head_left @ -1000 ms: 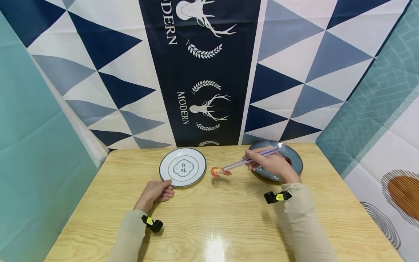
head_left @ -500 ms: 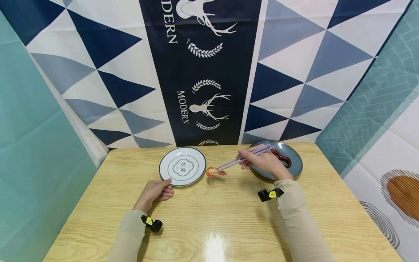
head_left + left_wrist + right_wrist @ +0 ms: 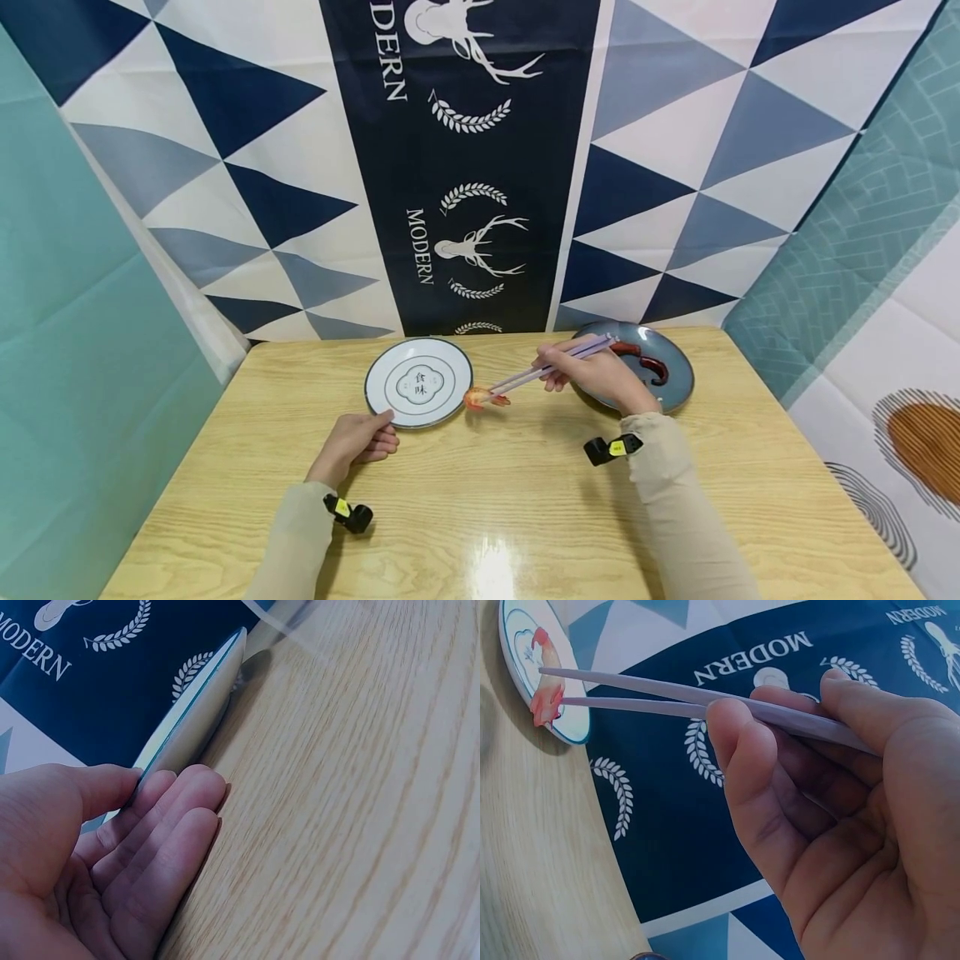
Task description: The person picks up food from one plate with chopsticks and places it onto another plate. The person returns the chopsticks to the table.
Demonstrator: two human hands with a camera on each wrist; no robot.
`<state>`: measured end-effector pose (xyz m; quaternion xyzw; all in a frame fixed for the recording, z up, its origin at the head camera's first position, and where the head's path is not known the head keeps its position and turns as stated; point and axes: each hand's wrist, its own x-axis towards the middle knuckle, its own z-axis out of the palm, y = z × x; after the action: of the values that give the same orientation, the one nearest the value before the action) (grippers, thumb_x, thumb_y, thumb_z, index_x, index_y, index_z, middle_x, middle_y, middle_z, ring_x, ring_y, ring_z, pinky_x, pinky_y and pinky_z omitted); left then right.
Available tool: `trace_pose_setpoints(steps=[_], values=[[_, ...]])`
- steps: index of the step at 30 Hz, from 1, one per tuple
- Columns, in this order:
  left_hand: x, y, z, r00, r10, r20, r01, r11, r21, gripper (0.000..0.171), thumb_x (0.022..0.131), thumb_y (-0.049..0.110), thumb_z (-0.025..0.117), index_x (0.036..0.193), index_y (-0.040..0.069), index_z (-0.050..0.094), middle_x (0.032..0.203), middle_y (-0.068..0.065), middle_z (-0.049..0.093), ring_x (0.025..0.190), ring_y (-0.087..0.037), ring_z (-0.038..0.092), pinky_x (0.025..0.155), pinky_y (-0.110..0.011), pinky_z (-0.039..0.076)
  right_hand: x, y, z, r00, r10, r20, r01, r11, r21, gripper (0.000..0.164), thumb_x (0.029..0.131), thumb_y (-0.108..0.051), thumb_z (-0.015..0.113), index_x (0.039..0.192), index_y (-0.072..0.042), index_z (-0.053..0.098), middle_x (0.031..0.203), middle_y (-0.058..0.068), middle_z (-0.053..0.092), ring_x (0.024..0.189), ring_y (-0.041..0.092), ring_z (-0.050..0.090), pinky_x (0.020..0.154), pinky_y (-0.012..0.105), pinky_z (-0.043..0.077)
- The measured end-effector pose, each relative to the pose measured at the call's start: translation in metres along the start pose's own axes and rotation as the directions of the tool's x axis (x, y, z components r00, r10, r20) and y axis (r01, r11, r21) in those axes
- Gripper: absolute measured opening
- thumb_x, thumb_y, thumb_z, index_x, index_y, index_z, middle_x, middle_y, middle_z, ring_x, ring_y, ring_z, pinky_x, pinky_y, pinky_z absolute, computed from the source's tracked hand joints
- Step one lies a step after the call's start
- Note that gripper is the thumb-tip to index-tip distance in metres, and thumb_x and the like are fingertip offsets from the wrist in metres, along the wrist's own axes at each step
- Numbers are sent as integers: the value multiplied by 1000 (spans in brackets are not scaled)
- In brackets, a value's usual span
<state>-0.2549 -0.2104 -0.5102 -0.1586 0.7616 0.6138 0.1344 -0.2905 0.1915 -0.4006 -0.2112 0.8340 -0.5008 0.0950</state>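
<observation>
My right hand (image 3: 596,375) holds a pair of pale purple chopsticks (image 3: 536,373), whose tips pinch an orange-red shrimp (image 3: 477,398). In the head view the shrimp overlaps the right rim of a white plate (image 3: 382,367) with a dark edge and printed characters in its middle. My left hand (image 3: 358,439) pinches that plate's near-left rim, thumb on top and fingers underneath, as the left wrist view shows along the plate's edge (image 3: 196,705). In the right wrist view the shrimp (image 3: 549,697) hangs at the chopstick tips in front of the plate.
A blue-grey plate (image 3: 678,379) stands at the back right, partly behind my right hand, with dark red curved pieces (image 3: 655,369) on it. The wooden table (image 3: 480,500) ends against a patterned cloth backdrop (image 3: 480,167).
My right hand has moved left with the chopsticks and shrimp, from beside the white plate up to its right rim. More of the blue-grey plate shows. The left hand has stayed put.
</observation>
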Motion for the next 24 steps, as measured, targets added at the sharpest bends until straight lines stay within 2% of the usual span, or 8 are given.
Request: trace_pose_setpoints(steps=[7,13,18,24], values=[[0,-2,-1,1000,-1,2,1,1000,-14,37,101,35,67,94,-1,73,75,-6,75,62,-10,72,60,-23,63,5,2,8,1000,-22,16,22,1000,10,40,107,-36,57,107,-1,77,84,9,77,78,30,74,75,43,66],[-1,-2,-1,1000,-2,13,2,1000,-20,39,100,36,67,95,-2,73,75,-5,75,63,-9,72,61,-23,63,8,4,13,1000,-9,10,9,1000,9,40,106,-38,59,105,-3,77,85,12,77,80,35,74,72,32,65],[-1,-3,-2,1000,-8,17,8,1000,-18,39,100,36,68,94,-2,73,75,-5,75,62,-9,72,61,-23,63,10,3,18,1000,17,15,-18,1000,23,43,105,-42,59,107,-4,77,84,9,77,79,25,74,74,31,64],[0,-1,-2,1000,4,14,-4,1000,-26,38,101,35,67,94,-2,73,75,-6,75,62,-10,72,61,-23,63,17,2,24,1000,6,22,-7,998,55,44,105,-43,58,110,-3,76,86,8,77,79,21,73,75,32,64]])
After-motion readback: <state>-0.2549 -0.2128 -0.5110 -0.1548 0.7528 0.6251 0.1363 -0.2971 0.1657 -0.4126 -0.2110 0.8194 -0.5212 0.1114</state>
